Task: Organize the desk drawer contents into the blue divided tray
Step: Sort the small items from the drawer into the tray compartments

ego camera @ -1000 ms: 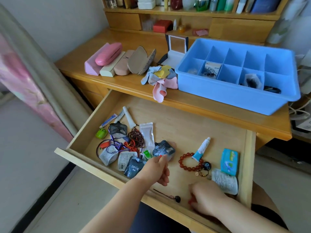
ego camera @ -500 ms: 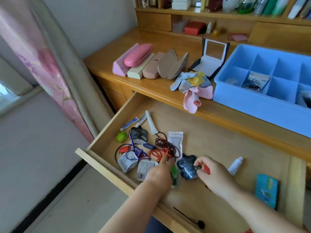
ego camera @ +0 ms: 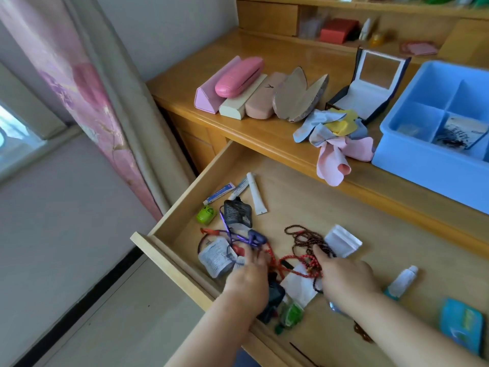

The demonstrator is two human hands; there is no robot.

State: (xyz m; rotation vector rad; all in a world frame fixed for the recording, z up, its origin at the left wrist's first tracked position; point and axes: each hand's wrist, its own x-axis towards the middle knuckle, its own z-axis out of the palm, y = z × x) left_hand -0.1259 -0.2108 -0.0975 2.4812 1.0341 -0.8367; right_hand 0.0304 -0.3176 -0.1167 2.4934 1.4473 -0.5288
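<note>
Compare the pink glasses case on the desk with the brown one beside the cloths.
The pink glasses case is shut, while the brown glasses case gapes open. The pink one looks smooth and glossy, the brown one matte. The pink case rests on top of other cases; the brown case sits directly on the desk. Both are oblong cases lying in the same row on the desk.

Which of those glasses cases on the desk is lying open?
The brown case at the right end of the row, nearest the cloths; its two halves gape apart, while the other cases are closed.

The head view looks steeply down, close over the open drawer (ego camera: 304, 205), desk (ego camera: 259, 133) beyond.
</note>
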